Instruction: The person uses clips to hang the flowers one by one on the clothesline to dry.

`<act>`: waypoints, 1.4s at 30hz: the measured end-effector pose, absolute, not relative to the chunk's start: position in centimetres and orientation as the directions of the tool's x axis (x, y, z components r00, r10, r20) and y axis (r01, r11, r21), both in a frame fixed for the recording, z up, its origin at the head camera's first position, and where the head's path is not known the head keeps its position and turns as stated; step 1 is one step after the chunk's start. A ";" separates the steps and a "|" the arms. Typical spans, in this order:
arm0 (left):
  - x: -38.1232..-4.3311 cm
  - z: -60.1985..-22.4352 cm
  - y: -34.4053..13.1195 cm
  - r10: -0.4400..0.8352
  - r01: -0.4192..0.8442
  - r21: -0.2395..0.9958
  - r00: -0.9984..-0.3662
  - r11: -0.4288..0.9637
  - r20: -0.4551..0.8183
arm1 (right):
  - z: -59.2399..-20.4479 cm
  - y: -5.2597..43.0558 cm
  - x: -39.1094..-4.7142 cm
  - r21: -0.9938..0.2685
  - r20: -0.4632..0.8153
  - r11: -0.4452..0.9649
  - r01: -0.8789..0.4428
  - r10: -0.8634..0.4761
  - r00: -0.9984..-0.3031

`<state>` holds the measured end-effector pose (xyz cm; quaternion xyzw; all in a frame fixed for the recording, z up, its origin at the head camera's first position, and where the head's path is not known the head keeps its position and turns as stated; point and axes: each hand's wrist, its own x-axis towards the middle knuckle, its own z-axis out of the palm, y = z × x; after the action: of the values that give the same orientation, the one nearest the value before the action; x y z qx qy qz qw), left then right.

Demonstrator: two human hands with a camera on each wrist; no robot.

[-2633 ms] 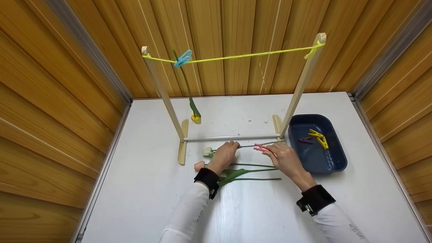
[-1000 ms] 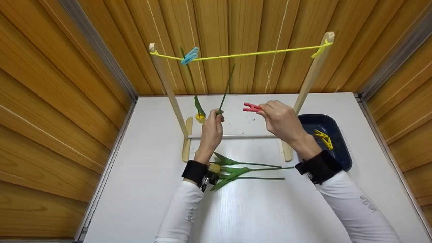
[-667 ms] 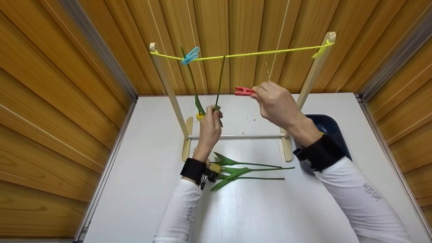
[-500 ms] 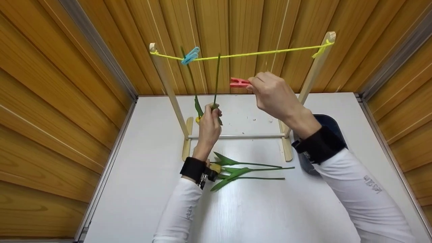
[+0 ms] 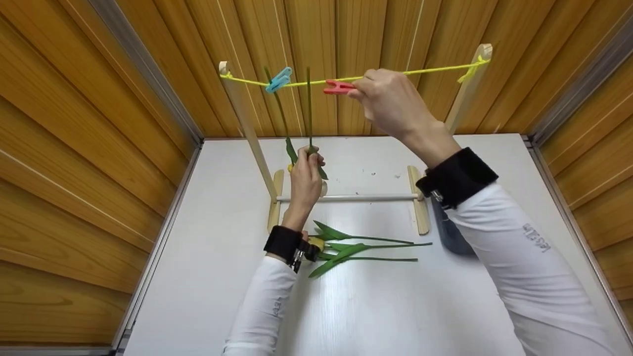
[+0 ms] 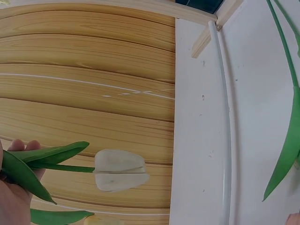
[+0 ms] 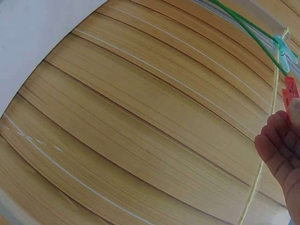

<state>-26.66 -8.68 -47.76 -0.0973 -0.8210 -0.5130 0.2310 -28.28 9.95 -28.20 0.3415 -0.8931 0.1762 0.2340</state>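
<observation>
Likely pegging step. Left hand grasps white tulip, stem up by line. Right hand pinches red peg, just off stem at 3 o'clock. Next probably needs peg across stem plus line.

The person wears long, close-fitting white sleeves, the left sleeve and the right sleeve alike in plain, smooth cloth with soft creases. Small grey lettering runs along the right forearm, and a similar grey marking sits on the left; both are too small to read surely. A broad, matt black left wristband and a matching right wristband circle the wrists, each with a small silvery fitting on its inner side. A dark, blocky piece juts from the left one. The left hand and right hand are bare.
</observation>
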 end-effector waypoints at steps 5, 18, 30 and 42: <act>-26.9 -47.4 -8.7 -0.106 0.377 0.822 -0.882 0.426 0.459 | -26.9 8.9 -28.8 -0.200 0.485 0.714 -0.671 -0.522 -0.701; -27.0 -47.8 -8.2 -0.083 0.392 0.800 -0.875 0.455 0.476 | -25.3 7.9 -29.6 -0.268 0.419 0.747 -0.609 -0.479 -0.772; -27.4 -47.3 -7.7 -0.080 0.381 0.817 -0.887 0.433 0.456 | -23.9 7.3 -29.8 -0.213 0.298 0.786 -0.581 -0.514 -0.804; -27.1 -47.8 -8.4 -0.111 0.359 0.834 -0.891 0.420 0.439 | -24.1 5.4 -30.1 -0.090 0.227 0.778 -0.622 -0.592 -0.773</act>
<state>-27.09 -8.43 -47.78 -0.0761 -0.8133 -0.5331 0.2202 -30.08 5.42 -24.14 0.3234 -0.9382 0.0803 0.0931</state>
